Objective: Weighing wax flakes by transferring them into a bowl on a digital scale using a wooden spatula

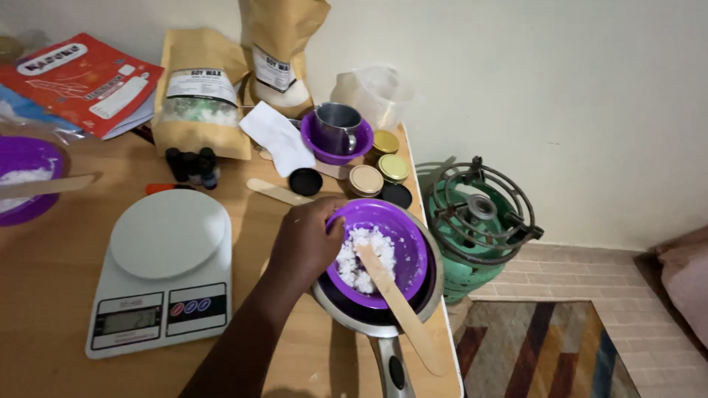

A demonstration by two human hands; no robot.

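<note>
now one hand [306, 243] has its grip closed on one purple bowl [402, 228] holding one wooden stick [398, 306].

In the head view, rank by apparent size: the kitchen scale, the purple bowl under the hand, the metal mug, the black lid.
1. kitchen scale
2. purple bowl
3. metal mug, though it sits farther from the camera
4. black lid

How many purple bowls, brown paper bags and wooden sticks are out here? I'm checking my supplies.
Purple bowls: 3
Brown paper bags: 2
Wooden sticks: 3
Total: 8
The hand holds the rim of the nearest bowl.
</note>
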